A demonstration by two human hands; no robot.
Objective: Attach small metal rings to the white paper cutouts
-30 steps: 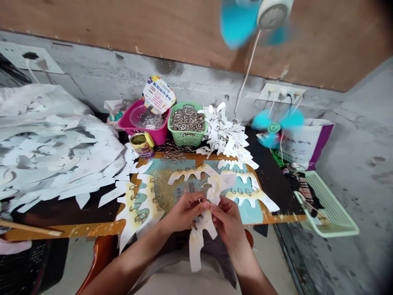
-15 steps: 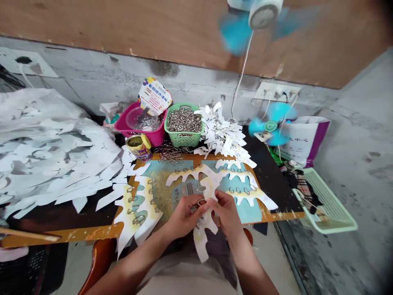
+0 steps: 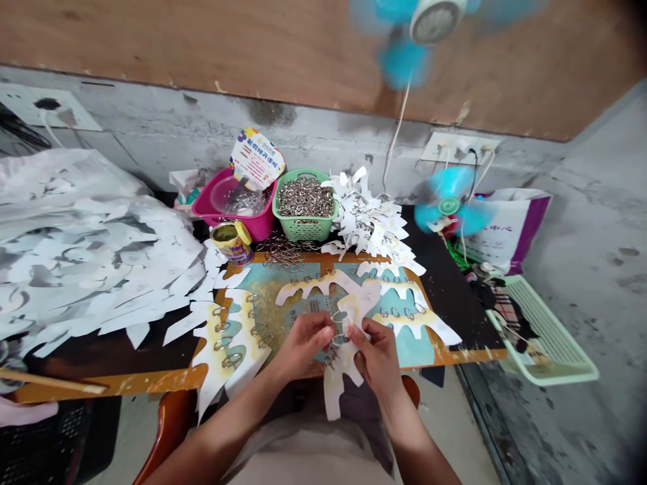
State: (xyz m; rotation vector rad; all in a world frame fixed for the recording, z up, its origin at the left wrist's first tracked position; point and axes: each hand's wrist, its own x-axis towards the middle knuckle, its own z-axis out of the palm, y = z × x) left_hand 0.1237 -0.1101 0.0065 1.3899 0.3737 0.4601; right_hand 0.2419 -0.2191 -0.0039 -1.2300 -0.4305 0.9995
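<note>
A white cut-out strip [image 3: 333, 396] with a scalloped edge and yellowish glue stains hangs over the table's front edge, with metal rings [image 3: 340, 316] along its edge. My right hand [image 3: 375, 353] pinches this strip between thumb and fingers. On its left side, my left hand [image 3: 306, 342] has thumb and fingers drawn together close by a ring; what lies between the fingertips is hidden. Similar ringed strips [image 3: 209, 364] lie left of my hands, with another ringed strip [image 3: 435, 327] to the right.
Loose rings [image 3: 286, 256] lie behind the work board [image 3: 257, 279]. A green basket [image 3: 306, 229] full of rings, a pink basket [image 3: 260, 225] and a yellow can [image 3: 233, 246] stand at the back. White cut-outs [image 3: 101, 269] heap at left. A small fan [image 3: 449, 205] spins at right.
My left hand has drawn slightly left from the strip, and the ring it was at now shows more openly by the strip's edge. My right hand still holds the strip.
</note>
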